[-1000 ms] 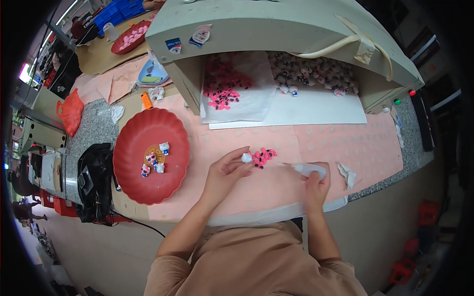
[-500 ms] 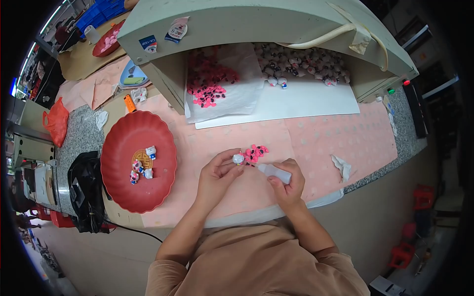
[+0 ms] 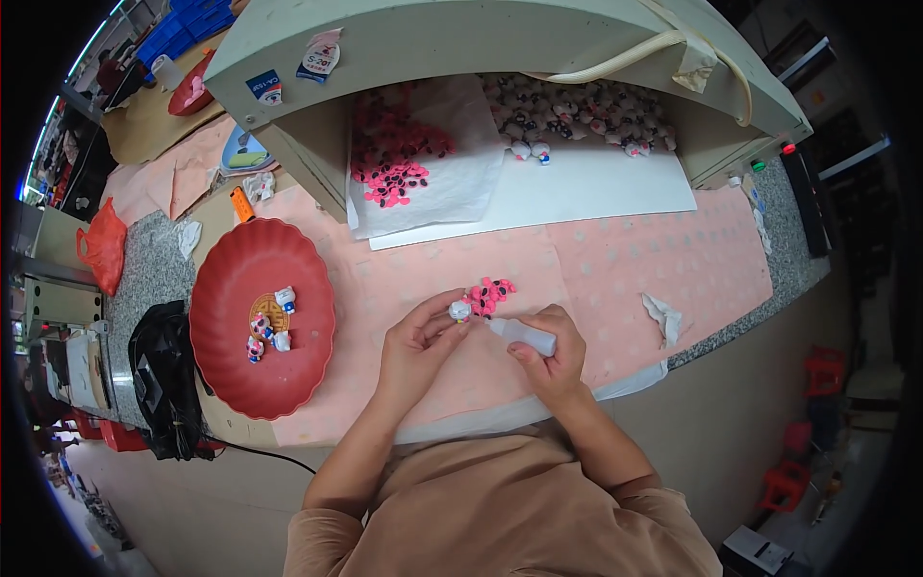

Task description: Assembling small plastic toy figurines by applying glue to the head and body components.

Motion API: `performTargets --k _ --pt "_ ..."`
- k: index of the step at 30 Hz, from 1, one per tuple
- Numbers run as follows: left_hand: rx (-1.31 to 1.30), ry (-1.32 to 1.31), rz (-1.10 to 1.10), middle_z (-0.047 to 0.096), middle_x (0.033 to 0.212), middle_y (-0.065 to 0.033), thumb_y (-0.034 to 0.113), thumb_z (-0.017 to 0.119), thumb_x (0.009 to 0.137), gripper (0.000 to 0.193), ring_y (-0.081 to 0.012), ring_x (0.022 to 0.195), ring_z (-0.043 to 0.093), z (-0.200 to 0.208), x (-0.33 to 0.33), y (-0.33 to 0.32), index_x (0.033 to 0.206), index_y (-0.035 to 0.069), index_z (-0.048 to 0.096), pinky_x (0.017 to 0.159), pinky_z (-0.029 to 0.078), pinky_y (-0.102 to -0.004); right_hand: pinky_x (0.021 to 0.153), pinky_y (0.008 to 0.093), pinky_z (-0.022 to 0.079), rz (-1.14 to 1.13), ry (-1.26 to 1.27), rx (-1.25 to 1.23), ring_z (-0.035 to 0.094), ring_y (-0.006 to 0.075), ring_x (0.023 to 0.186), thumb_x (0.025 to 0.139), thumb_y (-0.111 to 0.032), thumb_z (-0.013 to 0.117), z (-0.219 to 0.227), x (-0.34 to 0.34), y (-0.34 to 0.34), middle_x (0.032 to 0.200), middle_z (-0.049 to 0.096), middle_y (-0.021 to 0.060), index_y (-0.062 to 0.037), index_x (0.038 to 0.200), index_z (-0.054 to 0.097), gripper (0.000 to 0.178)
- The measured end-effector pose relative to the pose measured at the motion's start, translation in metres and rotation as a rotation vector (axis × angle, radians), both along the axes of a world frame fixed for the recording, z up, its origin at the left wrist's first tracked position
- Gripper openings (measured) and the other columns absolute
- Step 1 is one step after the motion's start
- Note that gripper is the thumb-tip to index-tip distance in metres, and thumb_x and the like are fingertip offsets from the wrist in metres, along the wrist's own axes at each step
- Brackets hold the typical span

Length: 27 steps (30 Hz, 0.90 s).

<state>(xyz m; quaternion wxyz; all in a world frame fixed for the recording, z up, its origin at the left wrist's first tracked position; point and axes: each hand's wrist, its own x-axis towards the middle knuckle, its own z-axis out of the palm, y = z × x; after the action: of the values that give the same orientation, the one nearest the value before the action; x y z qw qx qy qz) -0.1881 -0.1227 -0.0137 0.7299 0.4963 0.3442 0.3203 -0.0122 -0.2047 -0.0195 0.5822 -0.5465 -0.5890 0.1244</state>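
Note:
Between the fingertips of my left hand (image 3: 413, 348) is a small white figurine (image 3: 461, 311). My right hand (image 3: 561, 358) is wrapped round a translucent squeeze bottle (image 3: 527, 337), its narrow tip pointing left, close by the figurine; whether the two touch, I cannot tell. Just beyond my fingers lies a little heap of pink pieces with black spots (image 3: 491, 293) on the pink table cover (image 3: 606, 279). To the left stands a red scalloped bowl (image 3: 226, 288) with several white figurines (image 3: 282, 341) in it, some with blue or pink parts.
A grey-green hooded box (image 3: 433, 43) stands at the back. Under it are a sheet with many pink pieces (image 3: 394, 183) and many white figurines (image 3: 586, 120). A crumpled tissue (image 3: 661, 317) lies right, an orange tool (image 3: 241, 204) behind the bowl, a black bag (image 3: 165, 375) at far left.
The view has shifted slightly, so the scene sits a little further left. Both hands keep their grips, and the bottle tip stays beside the figurine.

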Motion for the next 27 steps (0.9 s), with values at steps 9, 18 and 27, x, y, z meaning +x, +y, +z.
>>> performTargets --k 9,18,27 --pt "-0.004 -0.013 0.014 0.06 0.122 -0.0102 -0.008 0.059 0.089 0.039 -0.0125 0.108 0.06 -0.0007 0.0002 0.0018 0.126 -0.001 0.051 0.091 0.049 -0.0236 0.058 0.031 0.045 -0.043 0.004 0.008 0.056 0.0228 0.066 0.076 -0.012 0.078 -0.0014 0.0019 -0.0007 0.08 0.062 0.0104 -0.0021 0.096 0.059 0.03" --pt "-0.032 -0.068 0.028 0.058 0.125 -0.0125 -0.011 0.056 0.089 0.034 -0.0115 0.108 0.059 0.0021 0.0016 0.0023 0.121 -0.003 0.048 0.093 0.047 -0.0227 0.059 0.0307 0.046 -0.033 0.041 0.01 0.057 0.0227 0.068 0.076 -0.012 0.078 -0.0038 0.0039 -0.0025 0.082 0.062 0.012 -0.0021 0.098 0.058 0.031" --pt "-0.014 -0.075 0.006 0.056 0.129 -0.0147 -0.011 0.055 0.089 0.033 -0.0133 0.111 0.059 0.0011 0.0007 0.0025 0.121 -0.003 0.048 0.093 0.047 -0.0233 0.06 0.0307 0.046 -0.038 0.037 -0.006 0.058 0.0233 0.069 0.076 -0.011 0.078 -0.0024 0.0034 -0.0016 0.083 0.063 0.0119 -0.0023 0.098 0.059 0.03"
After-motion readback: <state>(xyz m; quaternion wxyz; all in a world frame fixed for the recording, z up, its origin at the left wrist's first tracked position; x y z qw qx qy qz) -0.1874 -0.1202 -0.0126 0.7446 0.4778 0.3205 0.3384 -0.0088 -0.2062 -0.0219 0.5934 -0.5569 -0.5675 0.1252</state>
